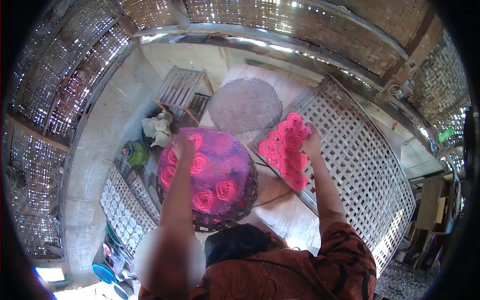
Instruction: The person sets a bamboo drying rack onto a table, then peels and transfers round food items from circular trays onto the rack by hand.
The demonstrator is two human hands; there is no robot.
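A round purple-pink tray (220, 155) rests on a dark woven basket (225, 218), with several pink noodle-like nests (204, 200) spread on it. My left hand (184, 147) is over the tray's upper left, beside a nest; its fingers are too small to make out. On the right, a pile of pink nests (287, 145) lies at the left edge of a large lattice-woven rack (350, 135). My right hand (311, 142) touches the right side of this pile, its fingertips partly hidden against the nests.
A round grey mat (245, 105) lies beyond the tray. Behind it on the left are a slatted wooden stand (182, 89), a pale cloth bag (158, 128) and a green container (136, 153). A lattice rack with round pale pieces (120, 210) stands at the left.
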